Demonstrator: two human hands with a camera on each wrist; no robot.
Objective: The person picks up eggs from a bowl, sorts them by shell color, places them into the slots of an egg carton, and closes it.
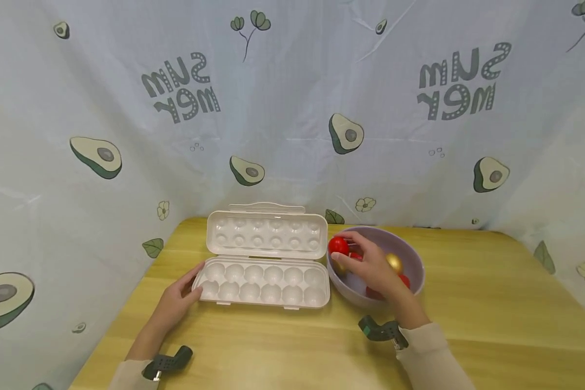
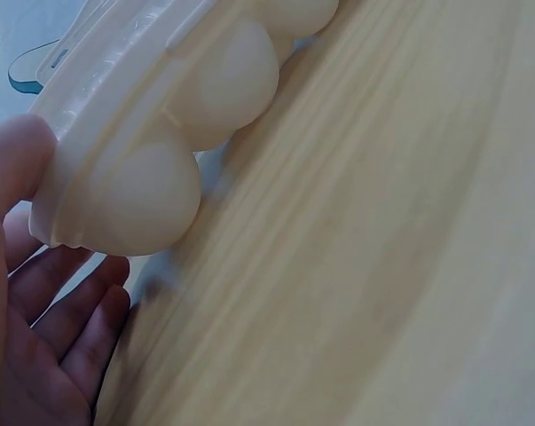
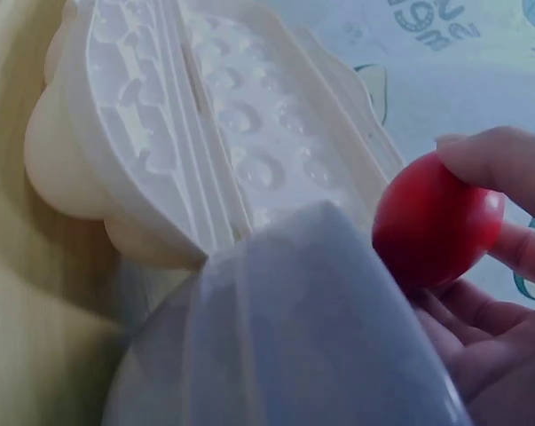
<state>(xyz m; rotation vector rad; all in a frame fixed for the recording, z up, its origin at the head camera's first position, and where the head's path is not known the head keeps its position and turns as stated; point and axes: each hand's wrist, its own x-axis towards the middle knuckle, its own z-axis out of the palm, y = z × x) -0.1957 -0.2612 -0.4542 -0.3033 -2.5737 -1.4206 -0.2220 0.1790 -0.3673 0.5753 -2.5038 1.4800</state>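
Observation:
A cream plastic egg box [image 1: 271, 277] lies with its lid [image 1: 268, 246] raised at the back, and its two rows of cups hold nothing. My left hand [image 1: 173, 303] grips the box's left end, thumb on the rim and fingers around the side in the left wrist view. With thumb and fingertips, my right hand [image 1: 376, 268] pinches a red egg [image 3: 437, 222] over the left rim of a pale purple bowl [image 1: 413, 259]. Inside the bowl are more red eggs and a gold egg [image 1: 394, 263], partly hidden by the right hand.
Box and bowl stand side by side on a wooden table [image 1: 473, 303], close together. Behind them hangs a pale curtain [image 1: 292, 119] printed with avocados, which also runs along the left side. A dark wrist camera [image 1: 168, 364] is strapped to each forearm.

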